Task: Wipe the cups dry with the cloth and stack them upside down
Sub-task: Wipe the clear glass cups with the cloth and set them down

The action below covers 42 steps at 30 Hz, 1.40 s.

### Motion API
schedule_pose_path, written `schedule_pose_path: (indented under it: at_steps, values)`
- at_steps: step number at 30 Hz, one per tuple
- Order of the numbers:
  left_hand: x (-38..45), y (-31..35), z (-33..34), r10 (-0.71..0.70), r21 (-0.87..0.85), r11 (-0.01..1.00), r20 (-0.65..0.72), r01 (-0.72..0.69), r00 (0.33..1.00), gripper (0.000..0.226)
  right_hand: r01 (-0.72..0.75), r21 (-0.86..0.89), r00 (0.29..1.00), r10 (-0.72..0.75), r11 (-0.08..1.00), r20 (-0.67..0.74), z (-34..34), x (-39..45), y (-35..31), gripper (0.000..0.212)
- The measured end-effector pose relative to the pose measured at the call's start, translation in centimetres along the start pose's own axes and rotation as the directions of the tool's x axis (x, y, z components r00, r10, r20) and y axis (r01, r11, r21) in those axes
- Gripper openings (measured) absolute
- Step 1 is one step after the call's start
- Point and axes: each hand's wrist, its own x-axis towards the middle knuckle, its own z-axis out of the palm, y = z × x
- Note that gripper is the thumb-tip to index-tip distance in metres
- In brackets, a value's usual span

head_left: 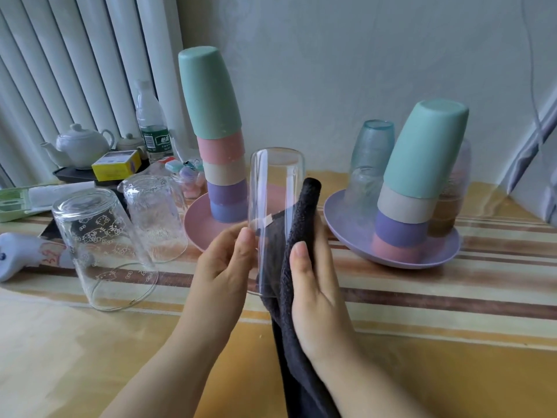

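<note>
My left hand (224, 263) grips a tall clear glass (272, 188) upside down in front of me. My right hand (310, 285) holds a dark cloth (303, 224) against the glass's right side, and the cloth's tail hangs down below my wrist. A tall stack of coloured plastic cups (215, 140) stands upside down on a pink plate (196, 227). A second stack of coloured cups (419, 182) leans on a purple plate (446, 251). Two clear patterned glasses (99, 236) (155, 215) stand upside down on the table at the left.
A bluish glass stack (369, 161) and a brownish glass (449, 203) share the purple plate. A white teapot (80, 144), yellow box (116, 164), water bottle (150, 128) and small jars crowd the back left. The striped tablecloth (422, 312) covers the table.
</note>
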Motion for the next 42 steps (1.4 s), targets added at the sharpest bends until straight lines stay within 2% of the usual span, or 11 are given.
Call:
schedule_pose_path:
  at_steps: [4, 6, 8, 11, 14, 16, 18, 21, 26, 33, 42]
  values:
    - [0.3, -0.1, -0.5, -0.098, 0.001, 0.995, 0.033, 0.098, 0.995, 0.030, 0.039, -0.079, 0.999, -0.038, 0.996, 0.017, 0.6, -0.2, 0.6, 0.048]
    - [0.3, -0.1, -0.9, -0.149, 0.031, 0.989, 0.136, 0.146, 0.980, 0.045, 0.022, -0.066, 0.999, -0.021, 0.998, 0.029, 0.6, -0.2, 0.4, 0.048]
    - [0.2, -0.1, -1.2, -0.201, 0.042, 0.980, 0.237, 0.197, 0.951, 0.053, -0.039, -0.046, 0.999, 0.038, 0.998, -0.017, 0.0, 0.1, -0.1, 0.041]
    - [-0.1, -0.5, -1.1, -0.261, 0.064, 0.965, 0.259, 0.253, 0.930, 0.055, -0.196, -0.019, 0.978, 0.193, 0.981, -0.080, -1.3, 0.8, -0.5, 0.029]
    - [0.1, -0.9, -1.4, -0.248, 0.144, 0.963, 0.138, 0.229, 0.959, 0.068, -0.275, -0.038, 0.961, 0.273, 0.961, -0.051, -1.2, 1.0, 0.4, 0.037]
    - [0.3, -0.4, -1.7, -0.212, 0.174, 0.965, 0.068, 0.198, 0.975, 0.049, -0.311, -0.069, 0.950, 0.311, 0.948, -0.015, -0.6, 0.7, 0.9, 0.037]
    - [0.4, -0.1, -1.9, -0.201, 0.153, 0.969, 0.013, 0.196, 0.980, 0.041, -0.290, -0.142, 0.954, 0.297, 0.947, 0.032, -0.1, 0.5, 1.4, 0.034]
    - [0.7, -0.2, -2.6, -0.232, 0.164, 0.958, -0.041, 0.236, 0.972, 0.064, -0.238, -0.264, 0.958, 0.272, 0.935, 0.097, 0.1, 0.2, 1.6, 0.035]
    - [0.1, 0.4, -5.4, -0.146, 0.309, 0.929, -0.199, 0.203, 0.969, 0.048, -0.206, -0.329, 0.950, 0.269, 0.922, 0.158, 0.1, -0.2, 1.6, 0.040]
    - [-2.0, -0.7, -7.0, 0.001, 0.588, 0.766, -0.403, 0.258, 0.915, 0.065, -0.191, -0.344, 0.956, 0.253, 0.919, 0.147, -0.2, -0.1, 1.7, 0.041]
    - [-1.3, -1.5, -5.8, -0.019, 0.552, 0.753, -0.527, 0.359, 0.850, 0.074, -0.165, -0.323, 0.961, 0.226, 0.932, 0.162, -0.4, 0.0, 1.7, 0.042]
